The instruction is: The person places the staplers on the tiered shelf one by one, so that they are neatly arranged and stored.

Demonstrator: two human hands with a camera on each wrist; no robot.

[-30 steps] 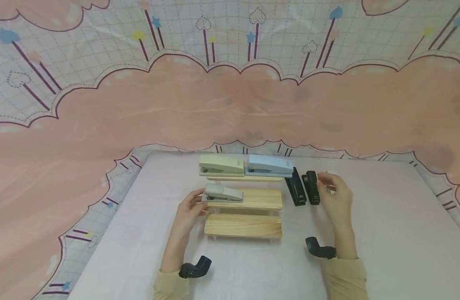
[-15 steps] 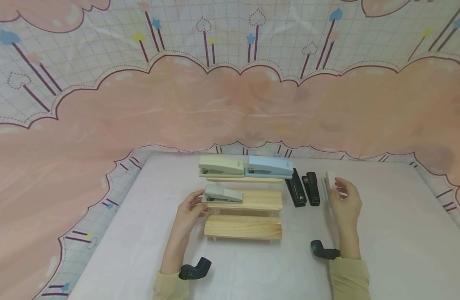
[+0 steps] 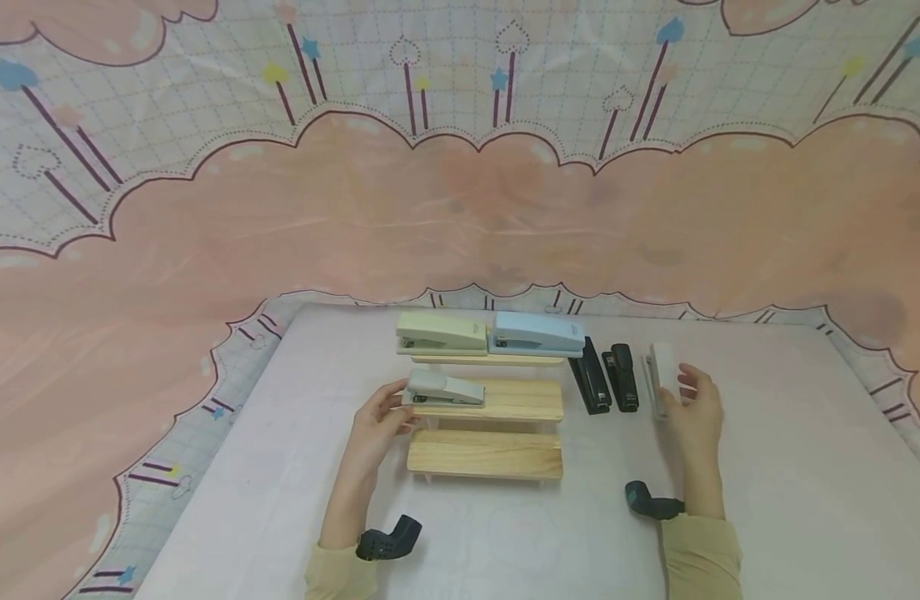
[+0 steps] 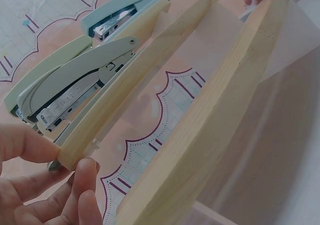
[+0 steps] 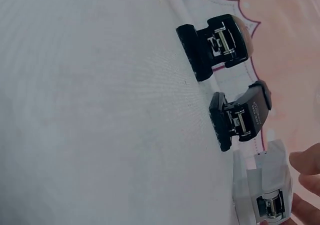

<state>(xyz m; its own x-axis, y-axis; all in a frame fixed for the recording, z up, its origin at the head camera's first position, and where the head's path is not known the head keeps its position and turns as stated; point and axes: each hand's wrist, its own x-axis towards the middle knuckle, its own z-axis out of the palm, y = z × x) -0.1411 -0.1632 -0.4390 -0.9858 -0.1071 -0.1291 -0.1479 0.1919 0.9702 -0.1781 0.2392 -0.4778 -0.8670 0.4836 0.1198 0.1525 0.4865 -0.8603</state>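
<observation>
My left hand (image 3: 382, 414) pinches the left end of the middle wooden shelf (image 3: 523, 398), right beside a grey-green stapler (image 3: 447, 388) lying on that board. In the left wrist view, the fingertips (image 4: 82, 172) press against the board's end, close under the grey-green stapler (image 4: 75, 80). My right hand (image 3: 696, 412) is at a white stapler (image 3: 662, 375) standing on the table. Its thumb overlaps the white stapler while the other fingers are spread loosely to the right. In the right wrist view, the fingers (image 5: 306, 172) lie alongside the white stapler (image 5: 272, 170).
Left of the white stapler stand two black staplers, a smaller one (image 3: 621, 377) and a longer one (image 3: 592, 383). A light green stapler (image 3: 441, 333) and a blue stapler (image 3: 537, 333) sit on the rear shelf (image 3: 490, 361). The front wooden shelf (image 3: 485, 454) is bare.
My right hand has moved right, away from the smaller black stapler, and its fingers have spread. The white stapler, hidden behind the hand before, now shows. My left hand has stayed in place.
</observation>
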